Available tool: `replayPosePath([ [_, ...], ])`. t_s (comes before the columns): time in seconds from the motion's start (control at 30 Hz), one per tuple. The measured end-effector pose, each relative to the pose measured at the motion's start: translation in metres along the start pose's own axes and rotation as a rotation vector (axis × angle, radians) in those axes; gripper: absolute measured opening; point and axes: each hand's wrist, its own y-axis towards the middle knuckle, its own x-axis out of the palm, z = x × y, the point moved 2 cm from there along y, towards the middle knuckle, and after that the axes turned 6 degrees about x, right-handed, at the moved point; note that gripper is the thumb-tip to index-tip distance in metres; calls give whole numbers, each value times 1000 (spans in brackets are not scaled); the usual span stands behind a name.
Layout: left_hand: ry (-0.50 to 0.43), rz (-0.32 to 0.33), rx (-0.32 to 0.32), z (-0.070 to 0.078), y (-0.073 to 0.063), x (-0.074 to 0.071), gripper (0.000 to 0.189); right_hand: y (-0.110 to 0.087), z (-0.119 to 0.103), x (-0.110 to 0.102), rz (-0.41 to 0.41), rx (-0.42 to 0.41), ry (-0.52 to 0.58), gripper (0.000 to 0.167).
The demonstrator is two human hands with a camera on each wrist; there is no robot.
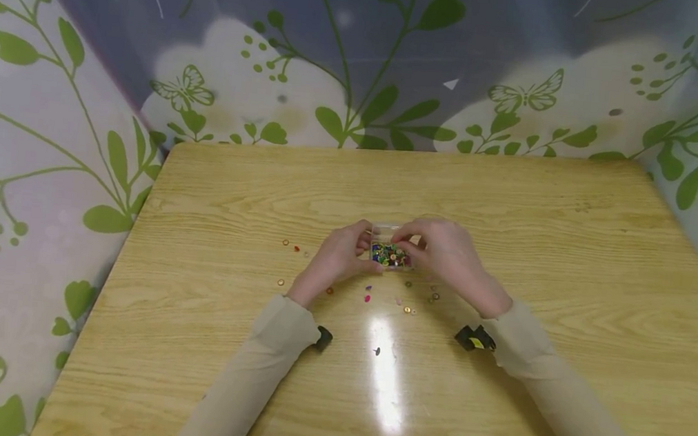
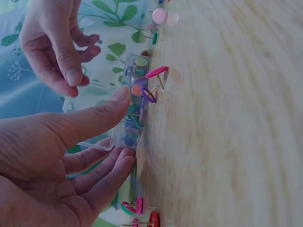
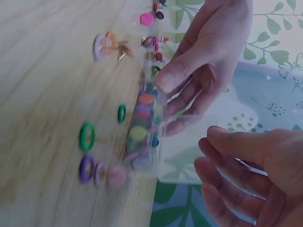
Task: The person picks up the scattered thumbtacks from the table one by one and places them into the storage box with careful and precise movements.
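A small clear plastic box (image 3: 182, 163) with its lid raised stands on the table, holding many colourful thumbtacks (image 1: 388, 255). My left hand (image 1: 340, 250) grips the box at its left end, thumb (image 2: 102, 116) on the near wall and the other fingers around the side. Just over the box's right part is my right hand (image 1: 448, 254), its fingers loosely bent. In the right wrist view its thumb and fingertips (image 3: 215, 135) are apart from the tacks, and I see nothing between them. Loose tacks lie around the box, among them a pink thumbtack (image 2: 157, 72) and a purple thumbtack (image 2: 148, 94).
More tacks are scattered on the wooden table (image 1: 219, 345), including a gold one (image 1: 407, 309), a dark one (image 1: 377, 351) nearer me and several left of my left hand. Leaf-patterned curtain-like walls (image 1: 349, 72) border the table's back and sides.
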Motion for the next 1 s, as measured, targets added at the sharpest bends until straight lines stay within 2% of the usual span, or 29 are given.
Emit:
replayPosePath([
  [0.2,-8,12,2,0,0,0,64,-9,17,-4,31,89,-28,17],
  [0.27,-8,14,0,0,0,0,64,-11,22,-3,-20,122,-41,14],
  [0.43,-8,11,-7,0,0,0,65,-13,29,3,-235,172,-53,11],
  [0.5,-10,11,-6,0,0,0,65,-12,31,6,-271,170,-55,11],
  [0.77,-8,21,2,0,0,-1,65,-10,31,11,-231,162,-68,8],
  [1.0,-2,16,3,0,0,0,64,-13,29,5,-229,192,-72,7],
])
